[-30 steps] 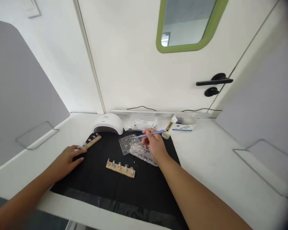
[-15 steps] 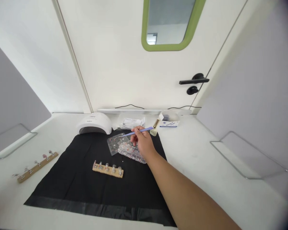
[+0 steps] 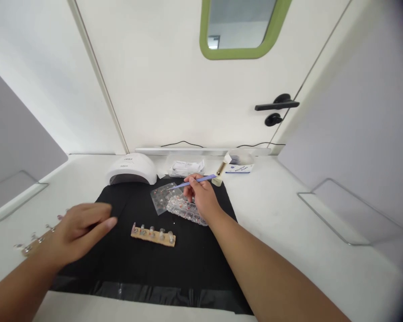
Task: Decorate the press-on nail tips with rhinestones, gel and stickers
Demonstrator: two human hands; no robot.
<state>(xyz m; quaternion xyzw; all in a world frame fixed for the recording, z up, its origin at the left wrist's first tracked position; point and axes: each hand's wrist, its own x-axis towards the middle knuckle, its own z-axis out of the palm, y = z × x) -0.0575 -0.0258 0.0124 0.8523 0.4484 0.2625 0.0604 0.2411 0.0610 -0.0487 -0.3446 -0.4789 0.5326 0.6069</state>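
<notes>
Right hand: the right hand (image 3: 203,200) is just right of frame centre, fingers pinched around a purple tool (image 3: 192,182). The tool's thin end points toward the left of the frame.

Tool spot: its tip hangs over a clear sheet (image 3: 163,197) dotted with tiny gems; can't tell if it actually touches.

Under the right hand: a clear gem box (image 3: 184,210) lies flat on the mat, partly covered by the palm.

Left hand: the left hand (image 3: 79,230) is at lower left, a bit blurry, fingers spread loose and gripping nothing. It floats over the mat's left edge.

Near the left hand: a wooden strip (image 3: 36,239) with nail tips on pegs sits on the table at the far left, its right end hidden behind the hand. Whether the hand touches it, can't say.

Middle: a second strip (image 3: 153,235) with five tips lies on the mat between the two hands, touched by neither.

Mat: black mat (image 3: 147,264) covers the centre of the white table (image 3: 289,223).

Back row: a white nail lamp (image 3: 131,170) at the mat's top left corner, then a plastic packet (image 3: 186,167), a small bottle (image 3: 219,173) with a gold cap just past the tool's end, and a white box (image 3: 241,163) with blue print.

Behind: a door with a black handle (image 3: 277,106) at upper right and a green-framed window (image 3: 243,29) at the top.
</notes>
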